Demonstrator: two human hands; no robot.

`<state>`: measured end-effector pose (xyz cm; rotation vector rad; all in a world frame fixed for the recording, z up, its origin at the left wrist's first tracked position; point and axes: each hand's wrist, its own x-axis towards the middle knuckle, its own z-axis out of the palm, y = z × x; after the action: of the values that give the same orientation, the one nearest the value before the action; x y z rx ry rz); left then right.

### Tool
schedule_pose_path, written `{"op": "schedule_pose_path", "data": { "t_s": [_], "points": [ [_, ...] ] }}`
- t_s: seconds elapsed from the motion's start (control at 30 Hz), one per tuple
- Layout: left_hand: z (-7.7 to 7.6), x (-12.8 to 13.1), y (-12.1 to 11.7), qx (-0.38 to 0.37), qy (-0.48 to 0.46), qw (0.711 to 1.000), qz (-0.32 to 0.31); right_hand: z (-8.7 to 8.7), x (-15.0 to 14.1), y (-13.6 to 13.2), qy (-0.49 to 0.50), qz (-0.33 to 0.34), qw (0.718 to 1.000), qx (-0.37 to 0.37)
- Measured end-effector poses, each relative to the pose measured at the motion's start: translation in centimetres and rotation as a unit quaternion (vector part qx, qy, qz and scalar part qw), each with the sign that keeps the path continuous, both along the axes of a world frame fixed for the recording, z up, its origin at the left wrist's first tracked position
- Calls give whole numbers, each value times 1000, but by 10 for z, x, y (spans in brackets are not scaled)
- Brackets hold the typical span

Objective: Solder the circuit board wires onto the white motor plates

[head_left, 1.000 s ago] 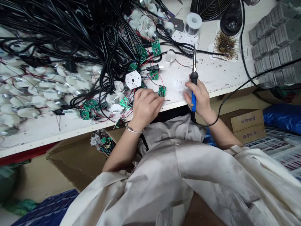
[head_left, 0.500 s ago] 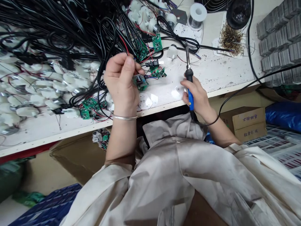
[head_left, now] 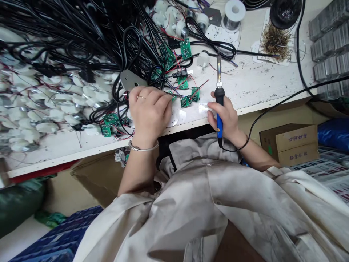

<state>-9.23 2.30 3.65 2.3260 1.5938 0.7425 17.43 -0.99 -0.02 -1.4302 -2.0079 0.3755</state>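
My left hand (head_left: pixel 151 111) is palm down near the front edge of the bench, its fingers curled over and partly hidden. A grey plate with holes (head_left: pixel 132 80) sticks out from under these fingers, over black cables, and appears to be gripped. Just right of the hand lie small green circuit boards (head_left: pixel 186 101) with thin red and dark wires. My right hand (head_left: pixel 225 114) is closed around a soldering iron (head_left: pixel 219 96) with a blue and black handle. Its metal tip points away from me, near a white motor (head_left: pixel 203 60), without visibly touching anything.
Black cables (head_left: pixel 89 32) and white motors (head_left: pixel 68 94) fill the left side. A solder spool (head_left: pixel 233 16) stands at the back, beside a card with brown residue (head_left: pixel 275 42). Stacked grey blocks (head_left: pixel 327 51) stand right. The iron's cord (head_left: pixel 272 105) loops across the bench's front edge.
My left hand has turned from a raised pinch on a red wire to palm down. The grey plate now shows at its fingers. My right hand keeps the iron, turned slightly more upright.
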Motion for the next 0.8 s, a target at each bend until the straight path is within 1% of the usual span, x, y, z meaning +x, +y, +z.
{"op": "schedule_pose_path", "data": {
  "t_s": [0.03,0.1,0.17,0.23,0.3,0.37,0.47,0.57,0.63,0.7,0.73,0.8],
  "points": [
    [-1,-1,0,1,29,1000,8,-2,-3,0,-11,2,1000,0],
    [-5,4,-2,1,57,998,36,-7,-6,1,-20,1,1000,4],
    [-10,12,-2,5,66,996,68,-10,-5,3,-17,-4,1000,7],
    [-14,18,-1,6,61,995,83,-12,-2,3,-14,-7,1000,4],
    [-16,17,1,-3,44,996,76,-10,0,3,-15,-7,1000,9],
    [-15,11,3,-20,27,998,54,-6,-5,2,-24,-9,999,23],
    [-9,2,6,-38,21,999,20,5,-23,7,-49,-5,998,31],
    [-5,6,7,-42,39,998,15,11,-44,21,-75,15,997,24],
    [-4,13,6,-37,46,998,36,9,-52,34,-92,27,995,25],
    [-5,19,6,-23,43,997,54,3,-53,46,-97,30,994,25],
    [-5,21,5,-14,39,998,54,0,-51,51,-94,28,995,26],
    [-4,20,1,0,34,999,26,-7,-47,59,-79,22,996,32]
  ]
}}
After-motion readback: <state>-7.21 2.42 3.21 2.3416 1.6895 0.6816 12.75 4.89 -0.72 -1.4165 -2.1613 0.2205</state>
